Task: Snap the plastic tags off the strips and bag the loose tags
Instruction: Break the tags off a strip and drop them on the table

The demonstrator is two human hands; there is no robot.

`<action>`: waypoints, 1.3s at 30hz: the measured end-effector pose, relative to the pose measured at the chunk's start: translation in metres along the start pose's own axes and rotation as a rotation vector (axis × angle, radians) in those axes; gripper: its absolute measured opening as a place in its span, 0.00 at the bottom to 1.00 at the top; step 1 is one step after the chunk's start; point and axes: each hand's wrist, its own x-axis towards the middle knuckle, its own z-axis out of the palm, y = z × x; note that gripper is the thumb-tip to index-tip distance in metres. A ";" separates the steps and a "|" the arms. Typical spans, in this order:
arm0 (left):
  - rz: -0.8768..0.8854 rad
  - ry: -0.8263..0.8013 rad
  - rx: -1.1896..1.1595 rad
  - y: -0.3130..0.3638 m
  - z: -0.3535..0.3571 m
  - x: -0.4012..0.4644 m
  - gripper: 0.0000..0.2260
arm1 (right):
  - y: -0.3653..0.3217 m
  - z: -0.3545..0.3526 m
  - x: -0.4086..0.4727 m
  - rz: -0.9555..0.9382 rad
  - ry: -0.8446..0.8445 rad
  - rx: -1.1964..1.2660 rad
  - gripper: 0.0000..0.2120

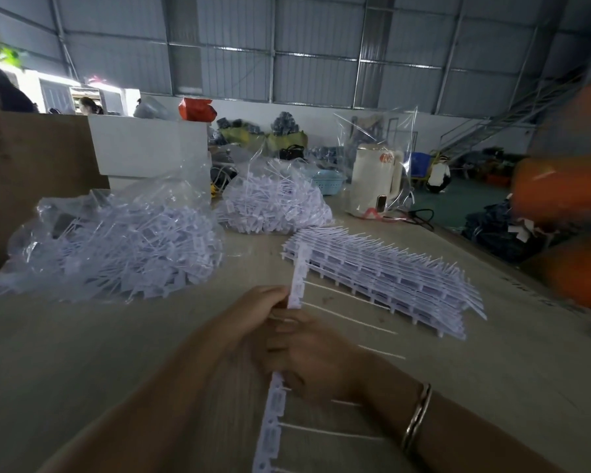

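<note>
Strip (289, 339) of white tags is running upright between both hands above the table (82, 370): the left hand (253, 319) is pinching its upper part, the right hand (316, 361) is gripping it lower down. Twisting too broadly could be tearing several tags at once, scattering them short of the loose-tag bag (110, 247) lying beyond.

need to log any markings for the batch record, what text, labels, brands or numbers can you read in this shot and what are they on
None can be read.
Tags on the strip held in the left hand and right hand: faint raised marks, too blurred.
White kettle: a round red emblem, too small.
Table right edge: dark print, too blurred.
</note>
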 end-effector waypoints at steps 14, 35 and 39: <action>0.024 0.022 0.067 -0.032 -0.043 -0.016 0.13 | 0.088 -0.019 -0.026 0.817 -0.152 -0.331 0.14; 0.251 0.100 0.228 -0.039 -0.026 -0.016 0.06 | 0.039 0.042 0.005 0.599 0.244 0.435 0.10; 0.289 0.088 0.137 -0.037 -0.027 -0.020 0.06 | 0.035 0.041 0.005 0.611 0.308 0.512 0.08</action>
